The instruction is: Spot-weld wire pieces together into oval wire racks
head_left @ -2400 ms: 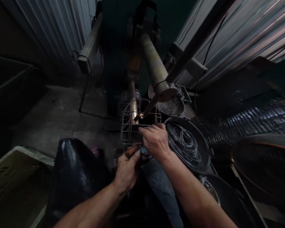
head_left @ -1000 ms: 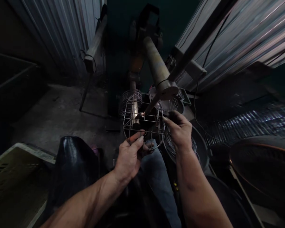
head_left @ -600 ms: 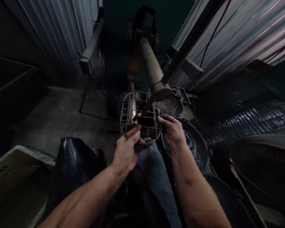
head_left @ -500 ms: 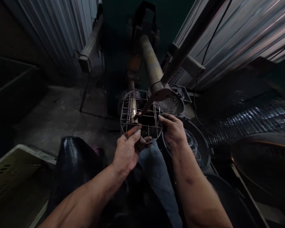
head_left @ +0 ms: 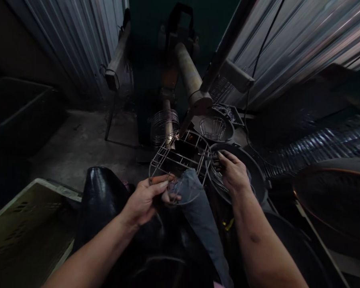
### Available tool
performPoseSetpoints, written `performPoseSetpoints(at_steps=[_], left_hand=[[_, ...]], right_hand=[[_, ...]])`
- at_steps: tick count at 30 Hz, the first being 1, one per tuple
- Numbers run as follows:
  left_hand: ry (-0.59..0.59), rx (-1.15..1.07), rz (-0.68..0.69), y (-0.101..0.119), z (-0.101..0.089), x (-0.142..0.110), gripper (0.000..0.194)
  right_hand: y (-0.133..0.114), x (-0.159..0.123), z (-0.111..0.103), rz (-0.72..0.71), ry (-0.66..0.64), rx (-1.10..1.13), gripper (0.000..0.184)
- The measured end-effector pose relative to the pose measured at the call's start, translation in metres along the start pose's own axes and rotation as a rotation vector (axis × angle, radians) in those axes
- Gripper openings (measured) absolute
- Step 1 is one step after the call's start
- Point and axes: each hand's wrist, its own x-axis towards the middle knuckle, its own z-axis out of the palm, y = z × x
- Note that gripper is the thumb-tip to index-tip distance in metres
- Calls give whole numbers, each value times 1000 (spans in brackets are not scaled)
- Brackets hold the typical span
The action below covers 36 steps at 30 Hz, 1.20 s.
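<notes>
My left hand [head_left: 145, 200] grips a round wire basket [head_left: 184, 158] at its near left rim, thumb on top and an orange wrap around one finger. The basket is tilted, its grid of wires just below the tip of a spot-welder-like machine arm [head_left: 202, 100]. Beside the basket's right side, my right hand [head_left: 234, 172] is apart from it, with thumb and fingers pinched together. Whatever lies between those fingertips is too dark to make out. Beneath the right hand stands a dark basin [head_left: 258, 180] with loose wire rings [head_left: 219, 176] in it.
Wire hoops [head_left: 165, 122] hang around the lower metal bar. A small wire basket [head_left: 213, 128] sits in another basin behind. At left are a yellowish plastic crate [head_left: 39, 188] and a bench leg [head_left: 110, 116]. A cable [head_left: 247, 108] hangs at right.
The basket has come down and toward me in my left hand, its tilt changed. My right hand has left its rim and moved right, over the basin.
</notes>
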Motion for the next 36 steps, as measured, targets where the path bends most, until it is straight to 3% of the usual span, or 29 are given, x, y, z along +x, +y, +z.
performPoseSetpoints(at_steps=[3, 5, 7, 9, 11, 15, 21, 25, 29, 36], left_hand=[[-40, 116, -94, 6, -42, -15, 23], [-146, 247, -156, 8, -62, -20, 19], [-283, 411, -267, 4, -72, -24, 20], [-343, 535, -384, -5, -73, -26, 26], [-262, 597, -405, -15, -71, -26, 39], [11, 698, -173, -25, -70, -25, 62], [60, 1053, -43, -21, -71, -26, 50], [98, 1546, 95, -24, -63, -27, 34], [222, 1983, 230, -37, -55, -32, 31], [390, 2137, 293, -49, -52, -38, 37]], right_hand=[[16, -13, -25, 52, -21, -58, 44], [26, -25, -33, 106, -75, -89, 48], [33, -39, -35, 159, -152, -110, 48], [38, -53, -35, 213, -262, -146, 44], [43, -65, -37, 245, -340, -225, 42], [58, -82, -50, 191, -303, -435, 39], [72, -99, -64, 95, -337, -846, 18], [60, -112, -51, -22, -293, -1255, 14], [47, -124, -35, -45, -298, -1496, 16], [41, -132, -17, -180, -271, -1739, 21]])
